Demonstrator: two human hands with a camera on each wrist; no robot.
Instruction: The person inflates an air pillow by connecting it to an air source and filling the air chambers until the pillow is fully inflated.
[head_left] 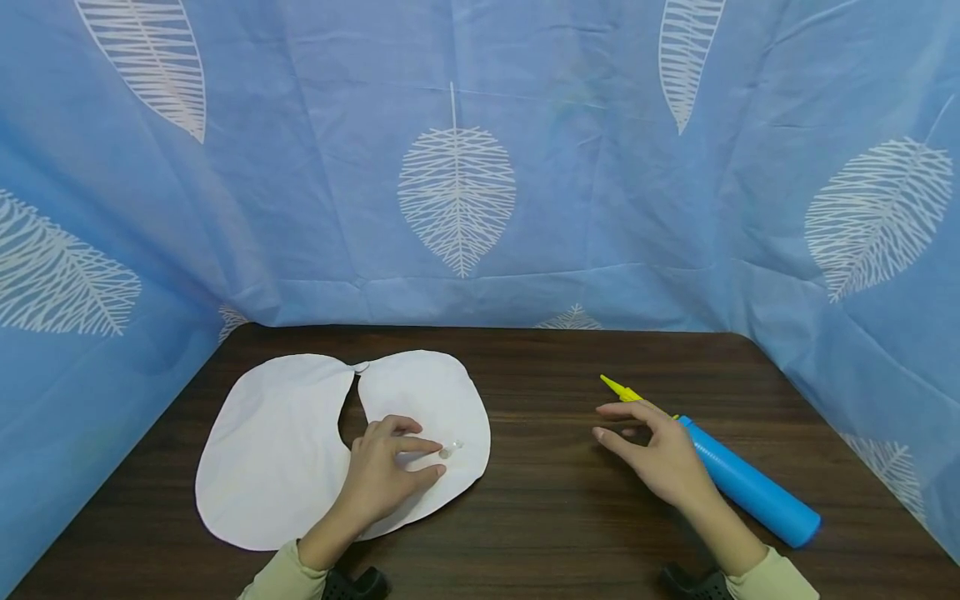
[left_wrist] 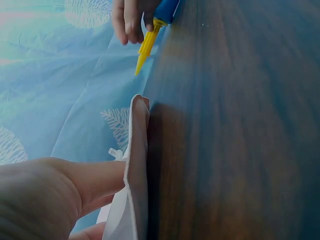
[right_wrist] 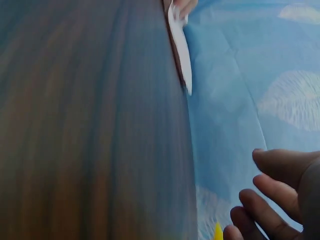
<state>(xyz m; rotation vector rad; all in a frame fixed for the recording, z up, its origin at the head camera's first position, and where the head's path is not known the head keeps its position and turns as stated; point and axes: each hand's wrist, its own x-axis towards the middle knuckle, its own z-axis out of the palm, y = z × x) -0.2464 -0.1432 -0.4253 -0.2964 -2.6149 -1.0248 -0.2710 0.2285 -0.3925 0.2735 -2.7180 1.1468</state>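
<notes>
A flat white inflatable neck pillow [head_left: 270,450] lies on the left half of the table, its two rounded lobes joined by a small snap at the far edge. A clear valve [head_left: 448,451] sticks up from its right lobe. My left hand [head_left: 386,471] rests over that lobe, index fingertip and thumb beside the valve; in the left wrist view the valve [left_wrist: 115,153] stands free of the fingers. On the right lies a blue hand pump [head_left: 750,479] with a yellow nozzle [head_left: 620,388]. Above the nozzle's base hovers my right hand [head_left: 660,454], fingers loosely bent and holding nothing.
The dark wooden table [head_left: 555,533] has rounded far corners. Behind it and on both sides hangs a blue cloth [head_left: 570,192] with white leaf prints. Dark wrist mounts [head_left: 356,583] sit below each sleeve at the near edge.
</notes>
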